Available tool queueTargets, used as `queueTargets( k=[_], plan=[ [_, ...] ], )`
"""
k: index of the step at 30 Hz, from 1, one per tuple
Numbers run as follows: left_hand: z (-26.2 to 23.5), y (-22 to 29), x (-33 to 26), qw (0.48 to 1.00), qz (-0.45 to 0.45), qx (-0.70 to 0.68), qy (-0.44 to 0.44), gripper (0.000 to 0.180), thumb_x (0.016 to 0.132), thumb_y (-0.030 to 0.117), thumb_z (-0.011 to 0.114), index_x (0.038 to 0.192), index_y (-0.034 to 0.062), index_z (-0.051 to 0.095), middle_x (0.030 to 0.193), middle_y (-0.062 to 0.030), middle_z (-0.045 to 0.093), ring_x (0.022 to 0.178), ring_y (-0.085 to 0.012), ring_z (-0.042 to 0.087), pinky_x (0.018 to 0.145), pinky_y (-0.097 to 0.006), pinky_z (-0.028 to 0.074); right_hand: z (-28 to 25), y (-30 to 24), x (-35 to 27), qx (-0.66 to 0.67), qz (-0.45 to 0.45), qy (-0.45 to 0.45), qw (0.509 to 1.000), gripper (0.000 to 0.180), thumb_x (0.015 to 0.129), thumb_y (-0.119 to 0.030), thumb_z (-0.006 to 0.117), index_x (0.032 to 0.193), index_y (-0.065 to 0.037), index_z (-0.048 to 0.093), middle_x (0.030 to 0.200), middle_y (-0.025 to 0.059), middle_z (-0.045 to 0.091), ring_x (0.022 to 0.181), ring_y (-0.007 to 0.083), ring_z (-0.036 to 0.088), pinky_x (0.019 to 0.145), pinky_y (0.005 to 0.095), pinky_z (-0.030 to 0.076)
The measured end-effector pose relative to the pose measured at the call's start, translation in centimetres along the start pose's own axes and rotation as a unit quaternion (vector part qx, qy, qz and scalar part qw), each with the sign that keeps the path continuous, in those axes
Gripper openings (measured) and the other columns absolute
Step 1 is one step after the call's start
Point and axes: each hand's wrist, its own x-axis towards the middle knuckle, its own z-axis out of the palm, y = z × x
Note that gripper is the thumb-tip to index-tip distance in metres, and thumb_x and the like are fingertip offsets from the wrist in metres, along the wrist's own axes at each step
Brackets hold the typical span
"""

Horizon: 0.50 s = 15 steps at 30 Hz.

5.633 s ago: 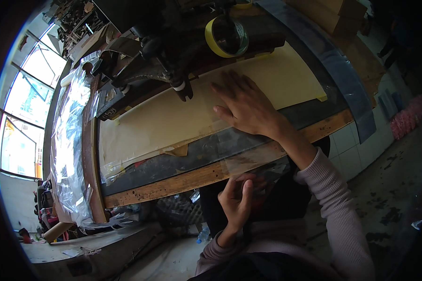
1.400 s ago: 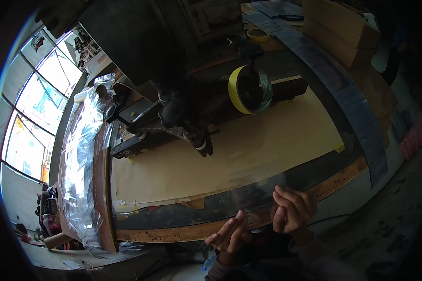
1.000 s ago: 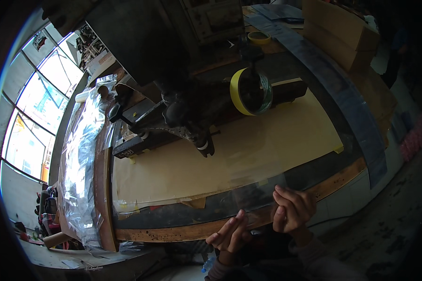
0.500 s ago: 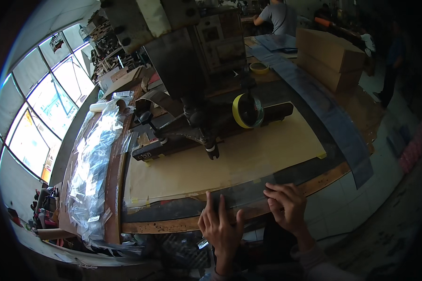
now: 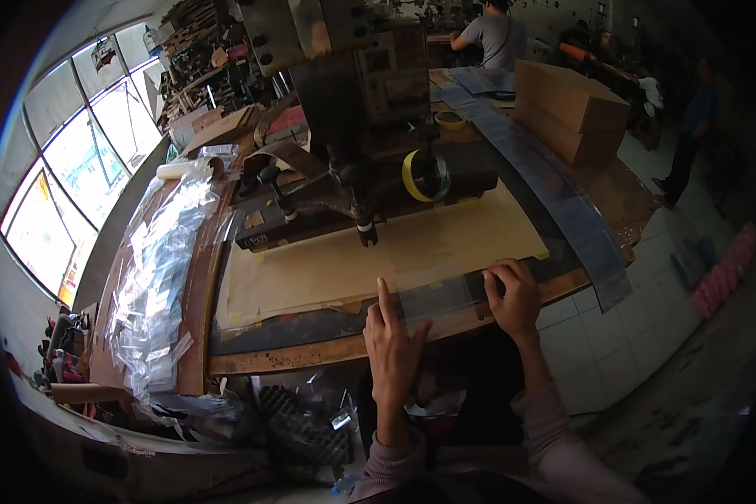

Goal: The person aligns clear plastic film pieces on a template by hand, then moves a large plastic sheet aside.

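A clear plastic sheet lies between my hands, across the table's near edge and the front of a tan paper-covered board. My left hand is beside the sheet's left side, its index finger stretched forward and its thumb apart. At the sheet's right side, my right hand has bent fingers, with thumb and index finger close together on the edge. Over the board stands a dark press machine with a long metal bar. A yellow-edged tape roll hangs on it.
Crumpled clear plastic pieces cover the table's left side. A long bluish plastic strip runs down the right side, near cardboard boxes. Another tape roll lies farther back. A co-worker in a grey shirt is at the far end.
The view has shifted, and table and machine sit higher in it with more of my forearms showing. My left index finger points out ahead of the others; both hands remain beside the clear sheet.
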Motion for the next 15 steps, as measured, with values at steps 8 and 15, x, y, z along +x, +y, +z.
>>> queueTargets(
  k=[8,15],
  plan=[
    [0.8,0.9,0.5,0.994,-0.017,-0.106,-0.006,0.093,0.073,0.012,0.077,0.146,0.0038,0.02,0.086,-0.0113,0.058,0.072,-0.0263,0.059,0.067,-0.036,0.05,-0.2,-0.5,0.1,-0.015,0.0,-0.027,1.0,0.008,0.083,-0.015,0.062,0.082,-0.007,0.06,0.089,0.0045,0.06,0.087,0.0249,0.06,0.071,0.0371,0.049],
    [1.4,2.4,1.8,0.941,-0.04,-0.331,-0.058,0.057,0.084,0.009,0.066,0.136,0.008,0.043,0.072,-0.0039,0.052,0.06,-0.0142,0.05,0.063,-0.03,0.047,-0.2,-0.4,0.1,-0.021,0.009,-0.025,0.999,0.008,0.083,-0.015,0.062,0.082,-0.007,0.06,0.089,0.005,0.059,0.088,0.0259,0.059,0.072,0.0376,0.049]
  ],
)
